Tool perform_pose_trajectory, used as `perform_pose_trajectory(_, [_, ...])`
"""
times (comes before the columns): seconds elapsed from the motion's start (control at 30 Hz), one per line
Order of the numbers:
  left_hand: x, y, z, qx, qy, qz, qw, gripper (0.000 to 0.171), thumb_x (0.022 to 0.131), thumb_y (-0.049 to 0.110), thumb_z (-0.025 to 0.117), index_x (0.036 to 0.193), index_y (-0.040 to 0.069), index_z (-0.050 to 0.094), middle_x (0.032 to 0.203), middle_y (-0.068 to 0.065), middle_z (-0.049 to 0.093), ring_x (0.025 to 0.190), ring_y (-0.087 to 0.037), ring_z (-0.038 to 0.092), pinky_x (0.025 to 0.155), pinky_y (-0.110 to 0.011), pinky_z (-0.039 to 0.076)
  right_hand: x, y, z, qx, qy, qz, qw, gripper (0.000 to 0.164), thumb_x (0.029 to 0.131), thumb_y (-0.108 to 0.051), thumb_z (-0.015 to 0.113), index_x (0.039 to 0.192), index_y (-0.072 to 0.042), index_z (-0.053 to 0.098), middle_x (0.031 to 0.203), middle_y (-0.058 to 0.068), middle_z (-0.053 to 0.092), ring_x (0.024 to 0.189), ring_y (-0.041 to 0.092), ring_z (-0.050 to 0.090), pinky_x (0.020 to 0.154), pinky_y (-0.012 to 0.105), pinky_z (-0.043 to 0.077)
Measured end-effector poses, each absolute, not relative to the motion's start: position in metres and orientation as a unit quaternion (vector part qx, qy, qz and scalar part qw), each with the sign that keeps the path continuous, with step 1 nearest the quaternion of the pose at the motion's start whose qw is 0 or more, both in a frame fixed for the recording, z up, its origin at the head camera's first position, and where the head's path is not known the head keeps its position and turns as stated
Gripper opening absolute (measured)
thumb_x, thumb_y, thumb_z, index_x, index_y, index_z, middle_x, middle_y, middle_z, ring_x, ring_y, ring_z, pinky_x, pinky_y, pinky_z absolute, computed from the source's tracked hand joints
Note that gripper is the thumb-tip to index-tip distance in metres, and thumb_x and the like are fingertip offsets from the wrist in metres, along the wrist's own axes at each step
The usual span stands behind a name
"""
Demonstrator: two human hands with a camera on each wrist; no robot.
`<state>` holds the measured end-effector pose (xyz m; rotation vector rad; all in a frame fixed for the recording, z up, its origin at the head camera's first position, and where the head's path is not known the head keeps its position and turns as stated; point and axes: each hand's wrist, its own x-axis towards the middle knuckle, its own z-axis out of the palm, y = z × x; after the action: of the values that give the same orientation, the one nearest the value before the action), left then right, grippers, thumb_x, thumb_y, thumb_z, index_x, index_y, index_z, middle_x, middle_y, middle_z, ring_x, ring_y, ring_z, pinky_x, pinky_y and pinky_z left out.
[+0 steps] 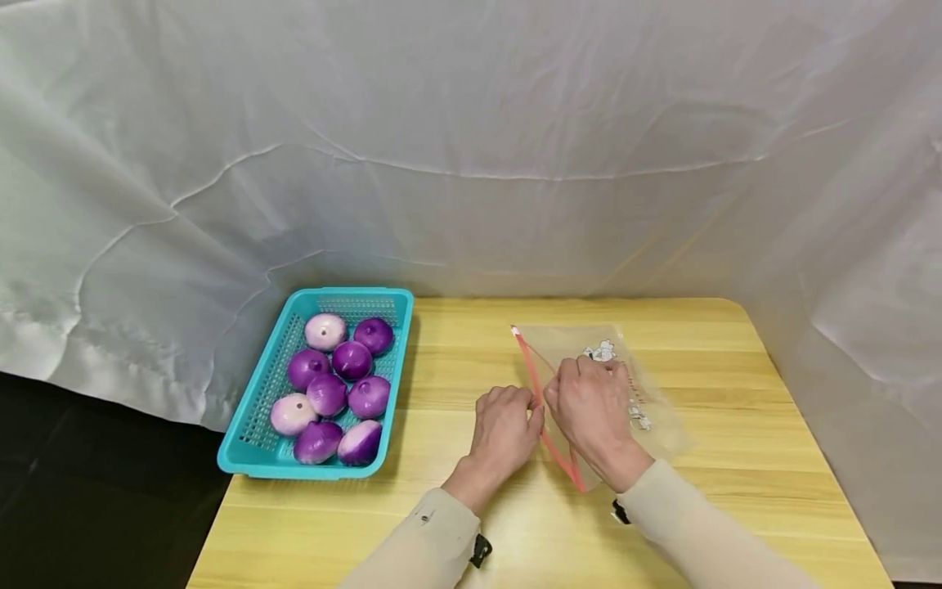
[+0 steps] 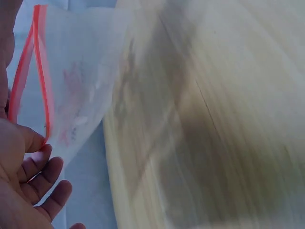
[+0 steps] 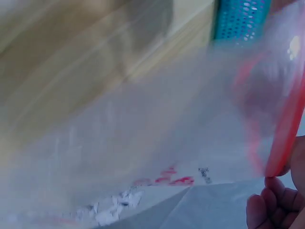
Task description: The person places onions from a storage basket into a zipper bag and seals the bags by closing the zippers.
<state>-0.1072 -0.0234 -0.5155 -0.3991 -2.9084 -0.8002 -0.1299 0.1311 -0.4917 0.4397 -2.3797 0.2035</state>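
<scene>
A clear zip bag (image 1: 655, 425) with a red zip strip along its mouth and printed cartoon figures lies over the right half of the table. Its mouth gapes between the two hands. My left hand (image 1: 506, 424) pinches one red lip between thumb and index finger, which the left wrist view shows closely, with the other fingers loosely bent. On the opposite lip, my right hand (image 1: 593, 409) pinches the red edge, its remaining fingers curled. In the right wrist view, the clear film of the bag (image 3: 143, 129) spreads across the picture.
A teal plastic basket (image 1: 250, 384) stands at the table's left, holding several purple and whitish onions (image 1: 327, 395). The wooden table (image 1: 441, 343) has pale grey cloth (image 1: 471, 221) hanging behind it and at its right side.
</scene>
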Motion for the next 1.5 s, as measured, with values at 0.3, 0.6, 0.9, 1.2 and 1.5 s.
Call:
perform_pose_trajectory(0.3, [-0.111, -0.031, -0.507, -0.078, -0.953, -0.290, 0.033, 0.018, 0.104, 0.029, 0.063, 0.090, 0.019, 0.067, 0.085, 0.007, 0.063, 0.092, -0.019, 0.058, 0.105, -0.052, 0.044, -0.119, 0.157, -0.464, 0.182, -0.910, 0.044, 0.370, 0.025, 0.086, -0.013, 0.062, 0.066, -0.005, 0.051, 0.059, 0.009, 0.049, 0.053, 0.032, 0.058, 0.070, 0.054, 0.047])
perform_pose_trajectory(0.6, [-0.123, -0.060, -0.494, -0.032, -0.962, -0.262, -0.064, 0.023, 0.098, 0.027, 0.065, 0.077, 0.018, 0.064, 0.071, 0.003, 0.057, 0.069, -0.021, 0.054, 0.080, -0.050, 0.048, -0.089, 0.155, -0.398, 0.204, -0.922, 0.034, 0.328, 0.026, 0.084, -0.011, 0.046, 0.060, -0.013, 0.036, 0.055, 0.000, 0.032, 0.046, 0.025, 0.042, 0.061, 0.048, 0.040])
perform_pose_trajectory(0.9, [-0.117, -0.046, -0.488, -0.124, -0.949, -0.284, -0.052, 0.027, 0.103, 0.030, 0.065, 0.078, 0.022, 0.060, 0.073, 0.008, 0.054, 0.067, -0.010, 0.050, 0.071, -0.036, 0.046, -0.089, 0.136, -0.424, 0.202, -0.937, 0.022, 0.284, 0.032, 0.072, -0.003, 0.069, 0.061, -0.010, 0.040, 0.056, 0.000, 0.034, 0.047, 0.024, 0.044, 0.060, 0.043, 0.036])
perform_pose_trajectory(1.2, [-0.112, -0.044, -0.498, -0.112, -0.959, -0.260, -0.032, 0.031, 0.105, 0.030, 0.060, 0.075, 0.020, 0.055, 0.072, 0.007, 0.053, 0.070, -0.014, 0.050, 0.073, -0.037, 0.044, -0.098, 0.151, -0.451, 0.189, -0.938, 0.017, 0.289, 0.024, 0.077, -0.004, 0.065, 0.066, -0.007, 0.044, 0.060, 0.003, 0.036, 0.052, 0.027, 0.045, 0.061, 0.043, 0.038])
perform_pose_trajectory(1.5, [-0.116, -0.052, -0.506, -0.100, -0.966, -0.239, 0.005, 0.022, 0.106, 0.032, 0.060, 0.089, 0.019, 0.065, 0.076, 0.007, 0.059, 0.074, -0.016, 0.054, 0.074, -0.037, 0.045, -0.099, 0.147, -0.454, 0.237, -0.915, 0.024, 0.326, 0.021, 0.076, -0.006, 0.059, 0.065, -0.009, 0.041, 0.060, 0.001, 0.034, 0.050, 0.026, 0.044, 0.057, 0.042, 0.034])
